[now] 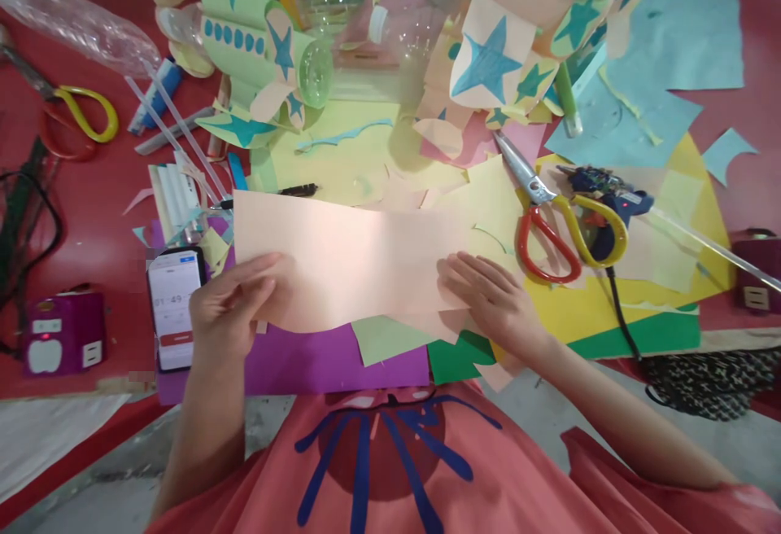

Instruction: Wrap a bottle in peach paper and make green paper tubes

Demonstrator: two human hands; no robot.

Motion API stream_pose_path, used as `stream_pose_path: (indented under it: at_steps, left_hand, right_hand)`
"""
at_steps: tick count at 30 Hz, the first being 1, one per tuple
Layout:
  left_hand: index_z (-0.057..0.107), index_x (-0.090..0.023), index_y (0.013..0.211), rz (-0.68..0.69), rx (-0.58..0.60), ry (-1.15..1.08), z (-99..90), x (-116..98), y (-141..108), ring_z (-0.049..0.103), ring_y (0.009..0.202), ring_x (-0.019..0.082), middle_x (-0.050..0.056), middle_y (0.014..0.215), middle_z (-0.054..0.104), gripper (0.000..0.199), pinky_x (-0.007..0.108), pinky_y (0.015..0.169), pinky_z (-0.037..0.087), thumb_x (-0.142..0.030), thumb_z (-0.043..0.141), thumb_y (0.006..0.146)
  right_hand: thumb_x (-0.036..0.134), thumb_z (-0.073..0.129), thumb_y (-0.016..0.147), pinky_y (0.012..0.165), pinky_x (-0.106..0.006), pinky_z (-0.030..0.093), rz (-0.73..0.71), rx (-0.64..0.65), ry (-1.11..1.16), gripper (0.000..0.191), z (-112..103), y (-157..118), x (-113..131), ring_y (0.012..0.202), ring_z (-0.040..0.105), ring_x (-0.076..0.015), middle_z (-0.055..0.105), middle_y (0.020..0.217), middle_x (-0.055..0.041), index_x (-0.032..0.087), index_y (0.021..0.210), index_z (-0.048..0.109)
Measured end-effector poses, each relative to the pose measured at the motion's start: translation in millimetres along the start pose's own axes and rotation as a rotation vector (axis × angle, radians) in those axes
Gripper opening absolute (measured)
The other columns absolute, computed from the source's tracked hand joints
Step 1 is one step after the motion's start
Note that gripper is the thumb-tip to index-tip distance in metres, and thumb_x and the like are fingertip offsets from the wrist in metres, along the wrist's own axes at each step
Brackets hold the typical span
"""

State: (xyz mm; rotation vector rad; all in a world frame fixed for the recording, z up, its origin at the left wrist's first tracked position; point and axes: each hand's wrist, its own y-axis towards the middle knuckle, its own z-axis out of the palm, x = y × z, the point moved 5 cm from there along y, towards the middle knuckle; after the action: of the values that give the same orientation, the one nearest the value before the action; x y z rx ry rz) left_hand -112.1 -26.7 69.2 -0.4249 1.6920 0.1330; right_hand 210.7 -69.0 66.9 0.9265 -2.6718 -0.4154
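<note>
A wide strip of pale peach paper [342, 261] stretches between my hands above the cluttered table. My left hand [235, 298] grips its left end, thumb in front and fingers at the edge. At the other end, my right hand [488, 294] lies with its fingers extended and close together over the paper's edge; its thumb is hidden. The strip bends gently, its lower left edge bowing down. Just right of my right hand lie scissors [537, 192] with red and yellow handles, blades partly crossed. Under the strip are purple paper [342, 363] and a light green scrap [390, 339].
Paper-covered bottles with blue stars stand at the back, one green [244, 54], one peach [488, 54]. A phone [176, 306] lies left, near a purple box [64, 334]. A glue gun [616, 216] rests right, its cord hanging over the front edge. More scissors [79, 115] lie far left.
</note>
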Motion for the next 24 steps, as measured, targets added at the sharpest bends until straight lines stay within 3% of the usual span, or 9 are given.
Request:
stream_pose_path:
  at_steps: [4, 6, 9, 12, 15, 17, 19, 22, 24]
  left_hand:
    - [0.078, -0.025, 0.086, 0.137, 0.012, 0.102, 7.0, -5, -2, 0.065, 0.071, 0.012, 0.0, 0.09, 0.077, 0.023, 0.021, 0.064, 0.051, -0.036, 0.082, 0.066]
    - [0.078, -0.026, 0.092, 0.163, 0.041, 0.186, 13.0, -7, -2, 0.051, 0.054, 0.007, -0.003, 0.075, 0.072, 0.025, 0.02, 0.048, 0.039, -0.039, 0.078, 0.071]
    - [0.075, -0.026, 0.104, 0.138, 0.133, 0.326, 24.6, -6, -3, 0.026, 0.043, 0.005, -0.008, 0.049, 0.043, 0.032, 0.022, 0.041, 0.022, -0.043, 0.071, 0.078]
    - [0.07, -0.025, 0.113, 0.198, 0.231, 0.446, 37.7, -5, -3, 0.043, 0.052, 0.007, -0.003, 0.073, 0.061, 0.036, 0.022, 0.051, 0.04, -0.044, 0.063, 0.083]
    - [0.065, -0.023, 0.12, 0.33, 0.294, 0.587, 51.1, 0, -2, 0.063, 0.089, 0.017, 0.005, 0.116, 0.067, 0.04, 0.031, 0.081, 0.053, -0.044, 0.055, 0.088]
    - [0.063, -0.021, 0.122, 0.455, 0.312, 0.703, 60.2, 4, -1, 0.061, 0.11, 0.023, 0.007, 0.122, 0.066, 0.039, 0.037, 0.096, 0.05, -0.04, 0.052, 0.089]
    - [0.061, -0.019, 0.122, 0.595, 0.287, 0.806, 67.8, 8, -1, 0.061, 0.11, 0.025, 0.009, 0.117, 0.068, 0.038, 0.04, 0.097, 0.049, -0.034, 0.05, 0.09]
    - [0.061, -0.016, 0.122, 0.686, 0.233, 0.908, 74.5, 14, 1, 0.061, 0.105, 0.028, 0.013, 0.112, 0.067, 0.038, 0.043, 0.091, 0.05, -0.031, 0.05, 0.089]
    - [0.061, -0.017, 0.121, 0.709, 0.207, 0.94, 75.9, 17, 1, 0.061, 0.104, 0.029, 0.013, 0.112, 0.066, 0.038, 0.043, 0.089, 0.05, -0.031, 0.051, 0.088]
  right_hand:
    - [0.009, 0.048, 0.091, 0.097, -0.039, 0.055, 0.032, -0.249, -0.044, 0.043, -31, 3, -15, 0.119, 0.062, -0.0213, 0.072, 0.114, -0.0032, 0.03, 0.127, 0.058]
    - [0.009, 0.048, 0.091, 0.099, -0.037, 0.055, 0.007, -0.355, -0.127, 0.047, -49, 4, -20, 0.124, 0.058, -0.0211, 0.072, 0.114, -0.0025, 0.031, 0.131, 0.057]
    - [0.01, 0.043, 0.093, 0.105, -0.034, 0.051, -0.043, -0.443, -0.24, 0.047, -63, 3, -28, 0.132, 0.051, -0.0202, 0.072, 0.114, -0.0055, 0.027, 0.134, 0.056]
    - [0.008, 0.041, 0.092, 0.104, -0.035, 0.052, -0.038, -0.44, -0.269, 0.049, -63, -3, -40, 0.131, 0.053, -0.0199, 0.071, 0.116, -0.0061, 0.029, 0.134, 0.055]
    - [0.001, 0.047, 0.086, 0.101, -0.038, 0.054, 0.024, -0.321, -0.228, 0.056, -55, -10, -56, 0.127, 0.056, -0.0209, 0.072, 0.115, -0.0061, 0.033, 0.131, 0.058]
    - [-0.003, 0.05, 0.082, 0.099, -0.039, 0.055, 0.047, -0.189, -0.18, 0.053, -48, -13, -66, 0.127, 0.056, -0.0221, 0.072, 0.114, -0.0073, 0.032, 0.12, 0.063]
    - [-0.003, 0.05, 0.081, 0.095, -0.039, 0.057, 0.066, -0.133, -0.12, 0.047, -48, -10, -75, 0.124, 0.059, -0.0228, 0.073, 0.113, -0.0083, 0.029, 0.11, 0.066]
    - [-0.001, 0.048, 0.082, 0.087, -0.037, 0.059, 0.079, -0.243, -0.068, 0.042, -61, 24, -83, 0.108, 0.068, -0.0218, 0.074, 0.106, -0.0094, 0.025, 0.108, 0.067]
    - [0.004, 0.049, 0.085, 0.086, -0.033, 0.058, 0.055, -0.314, -0.095, 0.035, -71, 72, -82, 0.098, 0.071, -0.0191, 0.075, 0.101, -0.0097, 0.02, 0.11, 0.067]
